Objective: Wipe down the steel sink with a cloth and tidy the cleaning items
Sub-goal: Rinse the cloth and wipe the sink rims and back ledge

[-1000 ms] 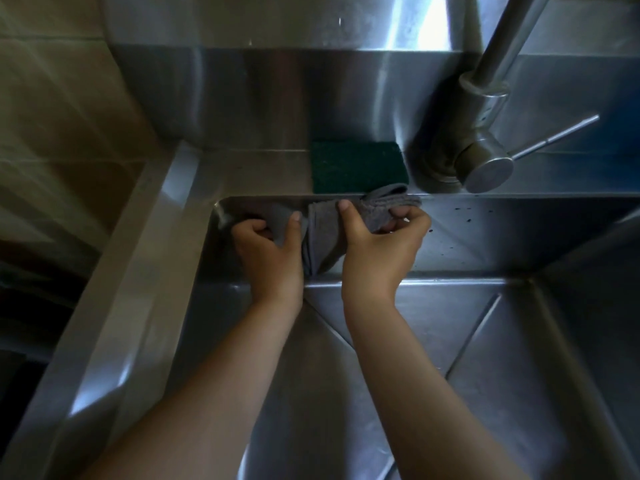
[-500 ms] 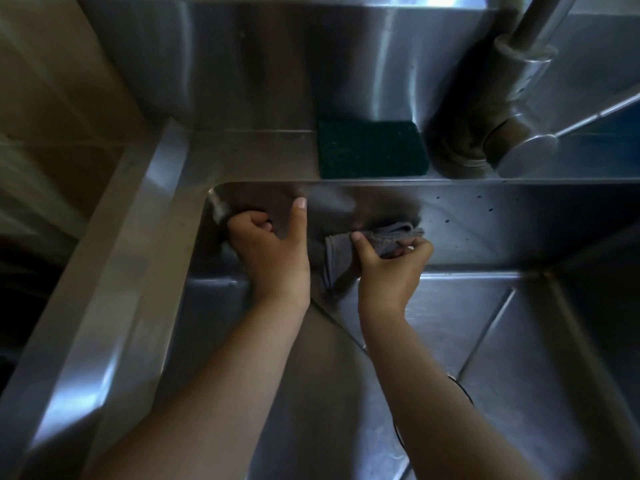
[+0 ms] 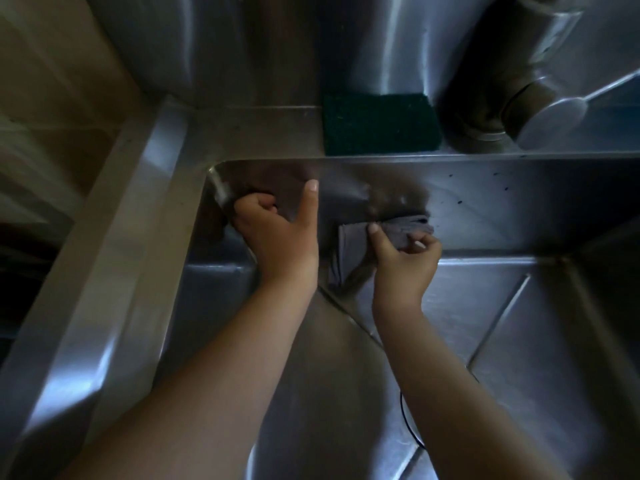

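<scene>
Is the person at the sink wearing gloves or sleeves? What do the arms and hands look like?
No gloves, and no sleeves in view: the left arm and right arm are bare to the picture's edge. The left hand and right hand show no ring, watch or bracelet. The nails look short and plain, though the light is dim.

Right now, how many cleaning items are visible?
2: a grey cloth in the right hand at the sink wall; a green scouring pad on the ledge above. More may be hidden.
</scene>
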Tool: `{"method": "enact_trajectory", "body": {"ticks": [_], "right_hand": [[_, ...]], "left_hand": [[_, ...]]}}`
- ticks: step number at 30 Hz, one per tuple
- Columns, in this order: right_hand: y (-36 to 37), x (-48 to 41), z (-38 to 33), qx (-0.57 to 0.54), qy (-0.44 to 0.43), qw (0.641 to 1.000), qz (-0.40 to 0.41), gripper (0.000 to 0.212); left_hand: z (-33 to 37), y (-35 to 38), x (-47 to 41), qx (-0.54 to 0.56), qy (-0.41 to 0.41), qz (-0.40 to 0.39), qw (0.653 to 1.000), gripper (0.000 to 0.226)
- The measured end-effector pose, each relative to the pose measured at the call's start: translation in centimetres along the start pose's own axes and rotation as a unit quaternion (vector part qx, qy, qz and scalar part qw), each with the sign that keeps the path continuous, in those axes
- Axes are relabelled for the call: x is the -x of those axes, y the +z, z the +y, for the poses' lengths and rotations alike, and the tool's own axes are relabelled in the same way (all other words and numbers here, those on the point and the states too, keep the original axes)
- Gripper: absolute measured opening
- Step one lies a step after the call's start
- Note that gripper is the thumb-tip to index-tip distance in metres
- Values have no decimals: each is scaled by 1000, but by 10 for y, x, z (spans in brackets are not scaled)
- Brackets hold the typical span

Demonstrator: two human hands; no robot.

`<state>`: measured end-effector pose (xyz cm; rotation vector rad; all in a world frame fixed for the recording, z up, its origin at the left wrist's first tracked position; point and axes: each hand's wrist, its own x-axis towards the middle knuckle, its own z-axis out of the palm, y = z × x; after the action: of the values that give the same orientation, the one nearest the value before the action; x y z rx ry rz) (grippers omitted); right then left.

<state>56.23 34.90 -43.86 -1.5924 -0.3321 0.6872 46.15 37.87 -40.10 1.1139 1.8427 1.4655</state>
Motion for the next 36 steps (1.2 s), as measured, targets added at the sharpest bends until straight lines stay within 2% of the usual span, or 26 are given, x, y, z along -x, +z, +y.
{"method": "enact_trajectory", "body": {"ticks": [8,12,24,30,36], "right_hand": [[6,24,-73,-137,-90,986,-39,46],[10,24,-66,-41,-107,993,-29,50],[-2,-19,29,149,-35,988,14,53],[-13,-26,36,192,-14,981,2,49],[-46,-11,24,158,14,987,3,47]], "left_hand": [[1,-1,-2,8,-25,3,1000,46],[0,0,-1,5,-20,1,1000,44],[3,0,0,2,-24,-4,1000,46],[2,-1,0,-5,0,-7,1000,43],[-1,-7,3,-54,34,-36,997,40]]}}
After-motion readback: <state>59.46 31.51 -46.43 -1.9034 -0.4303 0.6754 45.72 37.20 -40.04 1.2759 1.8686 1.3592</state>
